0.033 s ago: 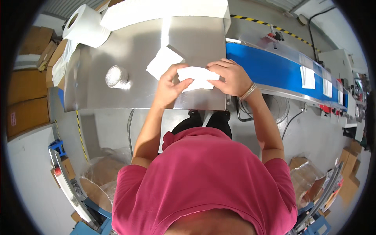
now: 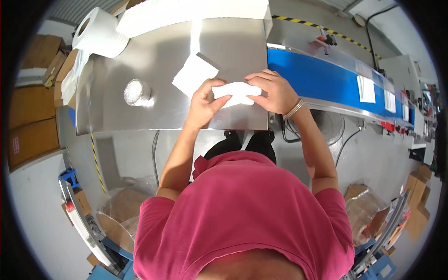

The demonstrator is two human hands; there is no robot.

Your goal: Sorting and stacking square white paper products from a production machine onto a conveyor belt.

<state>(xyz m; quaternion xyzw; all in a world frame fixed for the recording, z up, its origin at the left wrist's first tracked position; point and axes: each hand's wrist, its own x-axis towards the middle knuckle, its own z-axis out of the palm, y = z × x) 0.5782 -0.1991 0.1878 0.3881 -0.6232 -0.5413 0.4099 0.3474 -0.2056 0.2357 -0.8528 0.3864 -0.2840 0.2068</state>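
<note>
Both my hands are holding a white stack of thin sheets [image 2: 237, 91] above the near edge of a steel table [image 2: 158, 70]. Its edge looks ridged at the right end, and its middle is brightly lit. My left hand [image 2: 203, 102] pinches the left end, thumb in front and fingers behind. At the right end, my right hand [image 2: 276, 93] grips it with the thumb near the lower edge and the fingers over the top. Just beyond my left hand, a white block-shaped piece [image 2: 193, 73] lies at an angle on the steel.
A shiny, clear round object [image 2: 137, 92] stands left on the table. A large white roll [image 2: 100, 36] and a long white box [image 2: 186, 14] stand at the far side. To the right runs a blue conveyor belt [image 2: 312, 72] carrying white packets [image 2: 366, 89]. Brown cartons [image 2: 32, 116] line the left.
The white stack has tilted or bent in my hands, so less of its lower face shows. Both hands keep their hold in nearly the same place.
</note>
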